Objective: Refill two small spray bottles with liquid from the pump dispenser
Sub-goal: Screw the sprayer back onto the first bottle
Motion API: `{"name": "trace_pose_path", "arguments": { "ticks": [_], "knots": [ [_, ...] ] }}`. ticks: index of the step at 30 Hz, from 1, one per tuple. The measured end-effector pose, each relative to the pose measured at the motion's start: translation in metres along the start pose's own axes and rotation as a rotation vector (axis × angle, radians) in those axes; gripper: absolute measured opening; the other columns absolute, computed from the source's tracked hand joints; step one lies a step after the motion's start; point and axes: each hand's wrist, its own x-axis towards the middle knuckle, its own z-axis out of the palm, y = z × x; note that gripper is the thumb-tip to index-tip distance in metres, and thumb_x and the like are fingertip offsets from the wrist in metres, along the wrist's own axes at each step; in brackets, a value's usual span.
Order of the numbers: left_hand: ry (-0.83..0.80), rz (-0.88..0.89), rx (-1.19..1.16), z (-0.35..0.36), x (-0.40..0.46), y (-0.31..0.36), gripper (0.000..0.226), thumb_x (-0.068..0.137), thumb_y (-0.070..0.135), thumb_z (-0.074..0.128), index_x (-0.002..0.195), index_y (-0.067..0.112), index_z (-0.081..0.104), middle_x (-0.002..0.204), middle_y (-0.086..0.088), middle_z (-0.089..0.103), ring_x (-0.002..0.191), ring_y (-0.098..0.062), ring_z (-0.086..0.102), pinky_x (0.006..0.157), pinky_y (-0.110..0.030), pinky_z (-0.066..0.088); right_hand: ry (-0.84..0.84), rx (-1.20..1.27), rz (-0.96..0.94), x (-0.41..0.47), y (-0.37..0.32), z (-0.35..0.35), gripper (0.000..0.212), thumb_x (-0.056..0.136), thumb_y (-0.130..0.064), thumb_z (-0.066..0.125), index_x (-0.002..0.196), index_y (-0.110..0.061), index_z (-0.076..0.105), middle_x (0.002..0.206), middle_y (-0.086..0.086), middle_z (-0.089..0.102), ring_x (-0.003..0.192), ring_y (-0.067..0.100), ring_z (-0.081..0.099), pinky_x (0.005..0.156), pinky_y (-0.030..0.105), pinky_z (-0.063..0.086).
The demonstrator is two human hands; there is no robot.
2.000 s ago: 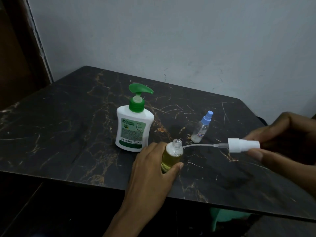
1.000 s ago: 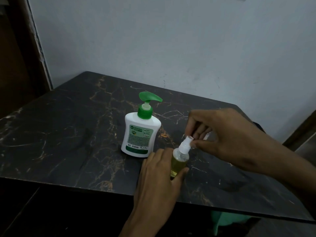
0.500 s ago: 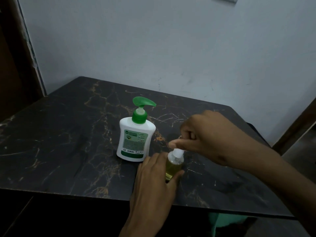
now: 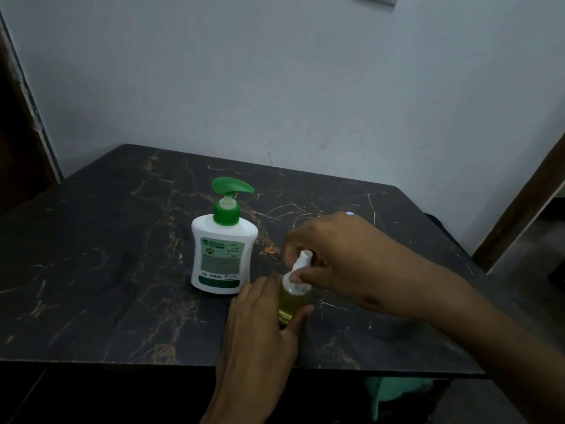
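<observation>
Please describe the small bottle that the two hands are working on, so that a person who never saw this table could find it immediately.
On the dark marble-patterned table, look right of the white pump dispenser with the green pump head. There stands a small clear spray bottle of yellow-green liquid; the left hand grips its body, the right hand pinches its white sprayer top. It is far smaller than the dispenser.

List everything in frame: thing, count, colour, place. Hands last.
pump dispenser: 1, white body, green pump, upright mid-table
spray bottle: 1, clear with yellow-green liquid, near front edge
spray cap: 1, white, on the bottle's neck
second bottle's cap: 1, blue, tip showing behind right hand
table: 1, black marble pattern
wall: 1, pale grey
green object: 1, below table
left hand: grips the bottle
right hand: pinches the cap
</observation>
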Motion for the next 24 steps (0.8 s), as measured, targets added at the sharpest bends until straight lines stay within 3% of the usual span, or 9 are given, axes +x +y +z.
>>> {"name": "trace_pose_path", "arguments": {
  "ticks": [3, 6, 9, 13, 16, 19, 21, 24],
  "knots": [
    [-0.004, -0.003, 0.003, 0.000, -0.001, 0.001, 0.043, 0.085, 0.047, 0.075, 0.123, 0.031, 0.062, 0.110, 0.016, 0.063, 0.107, -0.007, 0.055, 0.094, -0.026, 0.043, 0.023, -0.134, 0.076, 0.005, -0.004, 0.003, 0.040, 0.099, -0.062, 0.053, 0.091, -0.023, 0.057, 0.079, -0.009, 0.054, 0.069, 0.008, 0.050, 0.054, 0.017, 0.026],
    [-0.002, -0.009, -0.008, -0.002, 0.000, 0.002, 0.046, 0.085, 0.045, 0.076, 0.125, 0.028, 0.062, 0.115, 0.013, 0.064, 0.110, -0.007, 0.054, 0.095, -0.023, 0.039, 0.072, -0.218, 0.093, 0.006, -0.003, 0.011, 0.055, 0.096, -0.076, 0.037, 0.077, -0.025, 0.046, 0.071, -0.008, 0.047, 0.061, 0.007, 0.043, 0.052, 0.023, 0.028],
    [-0.008, -0.007, -0.010, -0.002, 0.000, 0.004, 0.037, 0.086, 0.045, 0.075, 0.117, 0.029, 0.063, 0.109, 0.016, 0.060, 0.107, -0.005, 0.052, 0.089, -0.020, 0.034, 0.125, -0.026, 0.005, 0.002, 0.005, 0.013, 0.050, 0.101, -0.070, 0.037, 0.093, -0.028, 0.063, 0.080, -0.008, 0.065, 0.068, 0.007, 0.059, 0.062, 0.028, 0.049],
    [0.022, 0.016, 0.004, 0.000, 0.000, 0.001, 0.036, 0.083, 0.048, 0.075, 0.110, 0.027, 0.065, 0.102, 0.013, 0.062, 0.099, -0.009, 0.055, 0.086, -0.027, 0.044, 0.088, 0.176, -0.078, -0.010, 0.009, 0.006, 0.023, 0.106, -0.046, 0.048, 0.121, -0.033, 0.059, 0.100, -0.013, 0.073, 0.088, 0.003, 0.066, 0.079, 0.031, 0.054],
    [0.015, 0.021, -0.010, -0.001, -0.001, 0.002, 0.038, 0.084, 0.048, 0.075, 0.116, 0.032, 0.062, 0.104, 0.018, 0.060, 0.100, -0.005, 0.054, 0.089, -0.028, 0.046, 0.098, 0.157, -0.049, -0.019, 0.017, 0.001, 0.027, 0.105, -0.050, 0.040, 0.119, -0.034, 0.057, 0.075, -0.015, 0.071, 0.073, 0.001, 0.066, 0.071, 0.032, 0.055],
    [0.015, 0.033, -0.002, -0.001, -0.001, 0.002, 0.037, 0.084, 0.047, 0.076, 0.115, 0.033, 0.061, 0.102, 0.018, 0.059, 0.098, -0.004, 0.053, 0.088, -0.027, 0.046, 0.106, 0.122, 0.005, -0.022, 0.026, -0.003, 0.031, 0.101, -0.057, 0.043, 0.118, -0.037, 0.060, 0.062, -0.019, 0.066, 0.065, -0.007, 0.064, 0.062, 0.019, 0.048],
    [0.014, 0.028, -0.003, -0.001, -0.001, 0.002, 0.037, 0.084, 0.048, 0.076, 0.115, 0.032, 0.062, 0.102, 0.018, 0.059, 0.098, -0.004, 0.053, 0.087, -0.026, 0.045, 0.138, 0.109, 0.016, -0.022, 0.023, -0.004, 0.032, 0.096, -0.055, 0.058, 0.124, -0.040, 0.060, 0.079, -0.025, 0.068, 0.074, -0.012, 0.063, 0.062, 0.010, 0.045],
    [0.030, 0.031, 0.004, 0.001, -0.001, 0.000, 0.040, 0.083, 0.047, 0.077, 0.117, 0.029, 0.064, 0.103, 0.016, 0.062, 0.100, -0.006, 0.054, 0.086, -0.024, 0.042, 0.074, 0.161, -0.054, -0.016, 0.013, 0.002, 0.038, 0.093, -0.033, 0.072, 0.129, -0.040, 0.061, 0.115, -0.022, 0.068, 0.093, -0.006, 0.062, 0.082, 0.011, 0.048]
  ]
}}
